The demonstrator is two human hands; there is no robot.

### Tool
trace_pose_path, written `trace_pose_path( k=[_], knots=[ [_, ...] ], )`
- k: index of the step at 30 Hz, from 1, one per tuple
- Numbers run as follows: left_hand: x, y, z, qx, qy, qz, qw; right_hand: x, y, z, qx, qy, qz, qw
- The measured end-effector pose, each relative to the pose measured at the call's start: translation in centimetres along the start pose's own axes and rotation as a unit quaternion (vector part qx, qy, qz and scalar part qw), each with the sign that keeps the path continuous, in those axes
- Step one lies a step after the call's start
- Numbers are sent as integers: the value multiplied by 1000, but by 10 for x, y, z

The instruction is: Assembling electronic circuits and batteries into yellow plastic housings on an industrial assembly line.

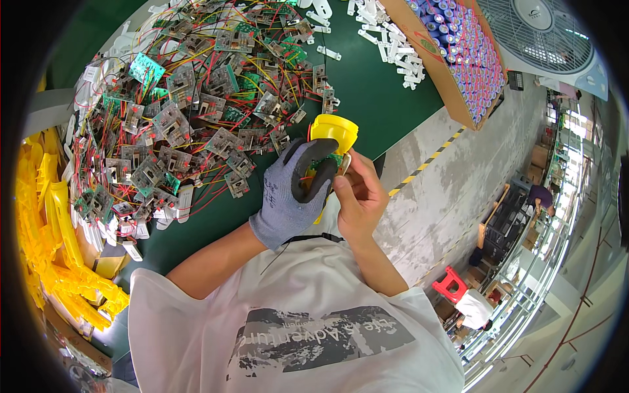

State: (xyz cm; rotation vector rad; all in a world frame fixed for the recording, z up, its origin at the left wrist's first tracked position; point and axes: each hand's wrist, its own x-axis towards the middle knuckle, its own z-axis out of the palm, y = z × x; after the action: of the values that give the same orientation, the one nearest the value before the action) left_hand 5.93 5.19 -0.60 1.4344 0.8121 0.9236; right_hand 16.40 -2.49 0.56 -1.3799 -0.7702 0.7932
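We start at the yellow housing [337, 133]: glossy plastic, flared, cup-like rounded end pointing up and away from the wearer, narrower part mostly behind the fingers, held in the air over the counter's [367, 92] near edge; no lettering we can make out on it. Green circuit board [332, 159] shows at its opening, between the two hands. Left hand [296, 175], in a grey-blue glove with dark-coated fingertips, is curled firmly round the housing; small dark marking on the glove near the wrist, too blurred for us to read. Right hand [360, 198], bare, is nearly closed, thumb and fingers pinching a slim pale strip [345, 163] against the housing's right side; we can't tell what the strip is. Further out, left on the dark green counter: big tangled heap of circuit boards [196, 105] with red, yellow and black wires. White plastic pieces [401, 56] lie loose beyond, next to a cardboard box [429, 59] with red printed marks, packed with blue-purple cylinders [462, 59]. We also log a fan [544, 33] with an emblem on its hub, more yellow plastic parts [56, 223] piled far left, and a white T-shirt [196, 321] with a grey printed block carrying pale lettering, upside down to us. Right side: black-and-yellow floor tape [419, 170], red stool [450, 285], a co-worker [473, 309] in white near it.
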Motion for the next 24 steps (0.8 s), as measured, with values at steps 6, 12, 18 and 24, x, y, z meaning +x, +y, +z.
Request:
trace_pose_path(
  k=[6,12,18,24],
  knots=[
    [0,-1,0,6,19,3,1000,3,-1,3,-104,-25,-67,992],
    [-4,-2,1,49,-3,-18,999,6,-1,6,-137,-22,-53,989],
    [-1,-3,3,79,-10,35,996,6,9,4,-127,1,-60,990],
    [-5,-3,1,68,-12,6,998,2,13,5,-122,-5,-76,990]
  ],
)
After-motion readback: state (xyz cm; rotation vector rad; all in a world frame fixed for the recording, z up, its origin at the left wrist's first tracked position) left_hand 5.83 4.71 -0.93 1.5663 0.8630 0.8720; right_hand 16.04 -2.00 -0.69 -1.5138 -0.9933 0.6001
